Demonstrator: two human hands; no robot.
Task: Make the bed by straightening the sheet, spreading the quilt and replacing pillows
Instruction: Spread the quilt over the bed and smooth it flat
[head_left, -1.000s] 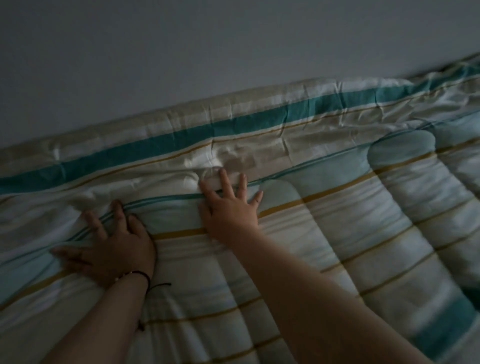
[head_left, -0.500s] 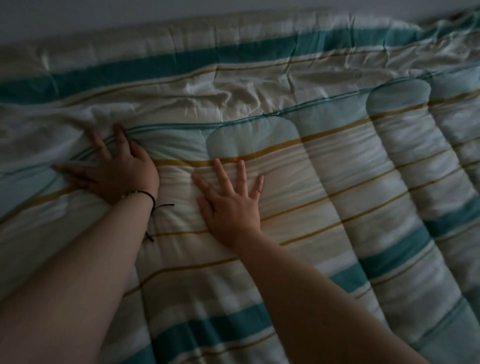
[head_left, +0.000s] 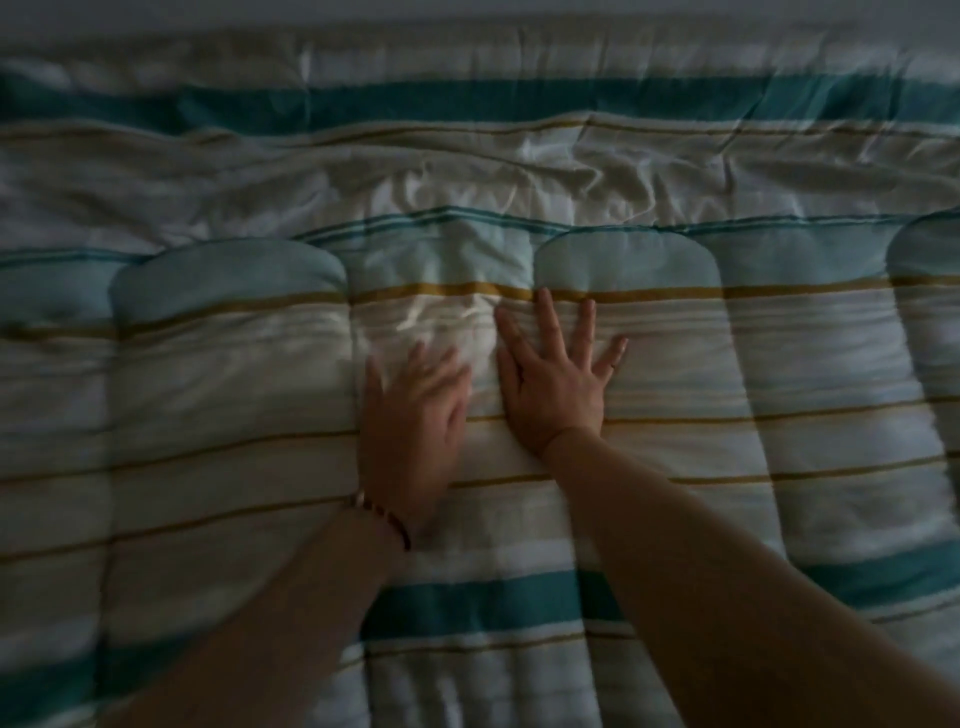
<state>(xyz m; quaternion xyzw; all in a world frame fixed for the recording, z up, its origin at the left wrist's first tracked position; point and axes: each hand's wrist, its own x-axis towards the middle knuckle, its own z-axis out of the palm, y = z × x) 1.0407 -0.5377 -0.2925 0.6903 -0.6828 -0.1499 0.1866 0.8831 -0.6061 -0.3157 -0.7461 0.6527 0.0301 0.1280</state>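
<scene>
Head view here, looking down at my two hands on the striped quilt (head_left: 675, 364), which fills almost the whole frame. My right hand (head_left: 556, 384) is flat on it just right of centre, fingers straight and spread, nothing gripped. I've got it splayed like that because a wide palm pushes the padding out evenly instead of bunching it. My left hand (head_left: 415, 415) sits just beside it, a little lower in the frame. It's blurry, so take this loosely, but the fingers look straight and lying on the fabric, not pinching anything. There's a thin bracelet (head_left: 384, 514) on that wrist.

The quilt is puffy, stitched into rounded channels, with teal, cream and mustard stripes. Its top edge runs across the middle of the frame. Above that lies a crinkled band of matching striped fabric (head_left: 467, 176), shiny and creased; I can't tell whether it's the sheet or the quilt's own flat border. I'd guess that part needs smoothing next.

Room is really dim. A sliver of plain grey wall (head_left: 467, 10) shows along the very top. No pillows in view.
</scene>
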